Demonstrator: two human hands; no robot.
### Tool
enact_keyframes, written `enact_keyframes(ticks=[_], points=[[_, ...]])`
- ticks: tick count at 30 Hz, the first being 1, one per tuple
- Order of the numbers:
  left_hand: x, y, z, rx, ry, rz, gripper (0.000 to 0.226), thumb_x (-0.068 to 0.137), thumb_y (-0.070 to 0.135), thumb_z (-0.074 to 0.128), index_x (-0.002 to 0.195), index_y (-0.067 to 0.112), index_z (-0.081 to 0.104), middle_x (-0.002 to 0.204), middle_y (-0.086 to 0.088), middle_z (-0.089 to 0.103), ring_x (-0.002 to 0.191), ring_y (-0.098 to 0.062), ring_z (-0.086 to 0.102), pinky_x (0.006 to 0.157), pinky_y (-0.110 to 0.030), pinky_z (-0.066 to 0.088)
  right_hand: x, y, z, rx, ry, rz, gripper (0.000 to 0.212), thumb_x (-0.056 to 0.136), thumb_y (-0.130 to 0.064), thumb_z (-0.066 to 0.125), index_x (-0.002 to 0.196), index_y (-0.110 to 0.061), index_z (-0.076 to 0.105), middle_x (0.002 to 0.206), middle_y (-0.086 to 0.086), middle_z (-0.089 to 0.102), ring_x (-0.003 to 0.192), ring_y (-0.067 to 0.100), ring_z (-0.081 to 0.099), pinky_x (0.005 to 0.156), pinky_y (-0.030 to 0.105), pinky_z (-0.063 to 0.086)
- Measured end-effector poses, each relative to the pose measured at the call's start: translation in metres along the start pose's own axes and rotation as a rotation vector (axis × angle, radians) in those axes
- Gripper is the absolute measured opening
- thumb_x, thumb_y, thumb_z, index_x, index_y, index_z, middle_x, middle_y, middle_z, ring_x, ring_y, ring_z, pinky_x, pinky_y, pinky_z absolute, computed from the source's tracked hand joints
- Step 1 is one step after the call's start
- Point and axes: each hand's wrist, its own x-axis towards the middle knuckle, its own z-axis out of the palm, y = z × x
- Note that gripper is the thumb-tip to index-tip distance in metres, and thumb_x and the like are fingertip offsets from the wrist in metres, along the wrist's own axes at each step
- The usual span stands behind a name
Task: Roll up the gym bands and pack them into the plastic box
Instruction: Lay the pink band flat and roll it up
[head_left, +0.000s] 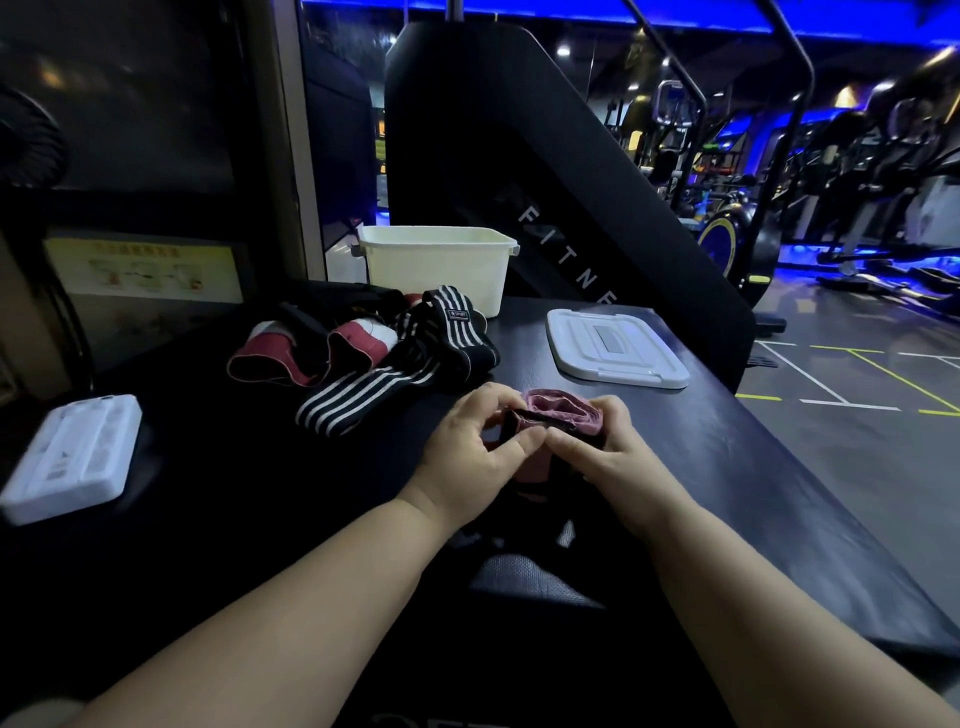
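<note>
A pink and black gym band (558, 413) sits partly rolled between both hands over the middle of the dark table (727, 467). My left hand (475, 449) pinches its left end and my right hand (605, 449) grips the rolled part on the right. Its loose tail hangs down toward me under the hands. A heap of unrolled bands (374, 353), striped black-white and dark red, lies beyond my left hand. The white plastic box (436, 270) stands open at the table's far edge. Its white lid (613, 345) lies flat to the right of the heap.
A white flat case (72, 457) lies near the table's left edge. A large black fitness machine (545, 182) rises right behind the box. The table's right edge drops to the gym floor (857, 415), with exercise machines further back.
</note>
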Motion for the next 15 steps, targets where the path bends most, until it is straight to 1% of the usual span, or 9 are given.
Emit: enact_keyframes(ticks=[1, 3, 5, 7, 9, 11, 12, 13, 15], points=[[0.001, 0.0, -0.001, -0.007, -0.006, -0.024, 0.022, 0.08, 0.032, 0.068, 0.099, 0.021, 0.063, 0.111, 0.007, 0.065, 0.102, -0.011, 0.063, 0.093, -0.03, 0.052, 0.0, 0.002, -0.004, 0.094, -0.075, 0.012, 0.06, 0.068, -0.026, 0.085, 0.114, -0.02, 0.047, 0.109, 0.006, 0.064, 0.091, 0.012, 0.067, 0.076, 0.027, 0.054], [0.003, 0.0, -0.005, -0.02, -0.014, -0.076, 0.013, 0.088, 0.021, 0.068, 0.1, 0.022, 0.064, 0.114, 0.007, 0.067, 0.102, -0.012, 0.065, 0.093, -0.038, 0.054, 0.002, 0.007, -0.011, 0.259, -0.175, 0.029, 0.068, 0.068, -0.004, 0.076, 0.126, -0.02, 0.046, 0.117, 0.008, 0.065, 0.099, 0.017, 0.066, 0.082, 0.03, 0.056], [0.004, 0.0, -0.006, -0.032, -0.034, -0.086, 0.015, 0.092, 0.013, 0.064, 0.101, 0.025, 0.063, 0.117, 0.008, 0.067, 0.102, -0.011, 0.065, 0.094, -0.039, 0.053, 0.004, 0.007, -0.016, 0.257, -0.236, -0.001, 0.067, 0.068, -0.001, 0.07, 0.13, -0.019, 0.05, 0.122, 0.008, 0.066, 0.108, 0.02, 0.064, 0.092, 0.035, 0.054], [0.004, 0.0, -0.007, -0.048, -0.075, -0.078, 0.018, 0.093, 0.012, 0.061, 0.102, 0.027, 0.062, 0.121, 0.011, 0.065, 0.104, -0.01, 0.064, 0.097, -0.039, 0.052, 0.004, 0.008, -0.017, 0.16, -0.269, -0.065, 0.06, 0.07, -0.005, 0.073, 0.127, -0.014, 0.058, 0.12, 0.011, 0.067, 0.113, 0.025, 0.062, 0.1, 0.043, 0.049], [0.005, -0.001, -0.009, -0.086, -0.139, -0.086, 0.015, 0.092, 0.02, 0.062, 0.105, 0.027, 0.061, 0.125, 0.011, 0.063, 0.108, -0.008, 0.063, 0.101, -0.038, 0.049, 0.005, 0.008, -0.017, 0.075, -0.199, -0.084, 0.059, 0.065, -0.013, 0.079, 0.121, -0.016, 0.062, 0.117, 0.008, 0.069, 0.114, 0.025, 0.062, 0.104, 0.049, 0.045], [0.004, -0.002, -0.01, -0.11, -0.204, -0.084, 0.031, 0.082, 0.035, 0.066, 0.111, 0.027, 0.059, 0.13, 0.011, 0.06, 0.115, -0.006, 0.059, 0.105, -0.036, 0.045, 0.006, 0.01, -0.016, 0.029, -0.129, -0.07, 0.057, 0.057, -0.022, 0.085, 0.109, -0.02, 0.063, 0.106, 0.004, 0.071, 0.106, 0.024, 0.065, 0.101, 0.053, 0.047], [0.004, -0.002, -0.01, -0.097, -0.222, -0.079, 0.04, 0.076, 0.042, 0.069, 0.112, 0.029, 0.057, 0.131, 0.012, 0.059, 0.118, -0.006, 0.058, 0.107, -0.036, 0.044, 0.006, 0.011, -0.016, 0.023, -0.124, -0.061, 0.056, 0.053, -0.025, 0.088, 0.103, -0.021, 0.062, 0.102, 0.005, 0.07, 0.103, 0.028, 0.066, 0.097, 0.056, 0.049], [0.004, -0.002, -0.01, -0.077, -0.23, -0.072, 0.046, 0.071, 0.045, 0.071, 0.112, 0.031, 0.055, 0.13, 0.012, 0.059, 0.118, -0.006, 0.057, 0.107, -0.037, 0.044, 0.006, 0.011, -0.015, 0.04, -0.139, -0.049, 0.057, 0.051, -0.025, 0.091, 0.098, -0.021, 0.06, 0.101, 0.008, 0.07, 0.102, 0.033, 0.066, 0.093, 0.058, 0.051], [0.005, -0.003, -0.01, -0.052, -0.228, -0.069, 0.047, 0.07, 0.039, 0.075, 0.111, 0.033, 0.054, 0.124, 0.01, 0.062, 0.114, -0.008, 0.06, 0.105, -0.038, 0.045, 0.006, 0.012, -0.014, 0.148, -0.201, -0.012, 0.057, 0.054, -0.013, 0.09, 0.099, -0.016, 0.054, 0.1, 0.013, 0.067, 0.096, 0.036, 0.066, 0.082, 0.058, 0.055]])
